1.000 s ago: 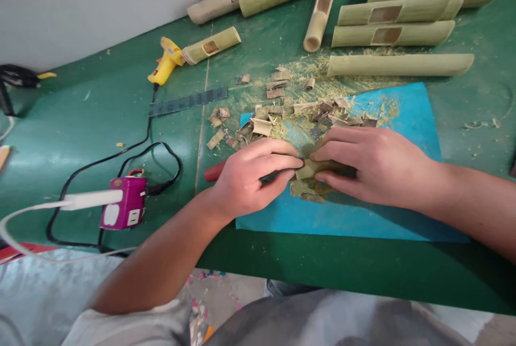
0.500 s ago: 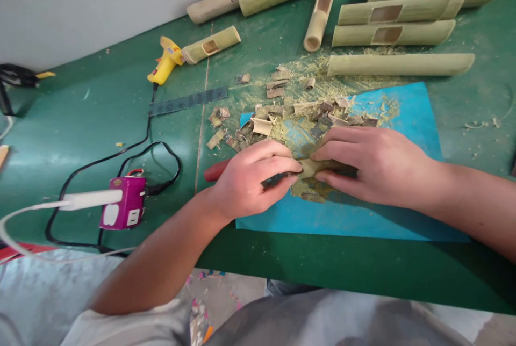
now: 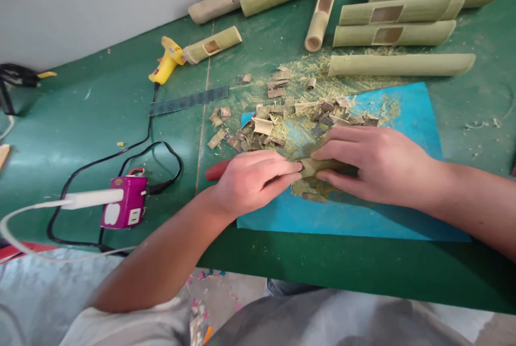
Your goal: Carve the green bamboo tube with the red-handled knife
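Observation:
My right hand (image 3: 371,160) is closed around a pale green bamboo piece (image 3: 311,167), held low over a blue sheet (image 3: 290,222); the palm hides much of it. At the left end of the bamboo, my left hand (image 3: 258,179) pinches a small dark brown piece (image 3: 300,165) between thumb and fingertips. Its kind is too hidden to tell. A red handle (image 3: 216,170) sticks out beyond the left hand, lying on the table. Behind both hands, brownish scraps (image 3: 264,127) and yellowish dust (image 3: 296,134) are heaped on the sheet and table.
Bamboo tubes with cut windows (image 3: 387,35) lie at the back, beside an uncut-looking one (image 3: 403,65). Left of them are a yellow glue gun (image 3: 167,61), a dark strip (image 3: 188,100) and a purple power adapter (image 3: 123,202) with cables. The green table's front edge runs below my arms.
My left fingers have closed flatter over the bamboo's end, and the gap between thumb and fingers has narrowed. My right hand stays nearly in place.

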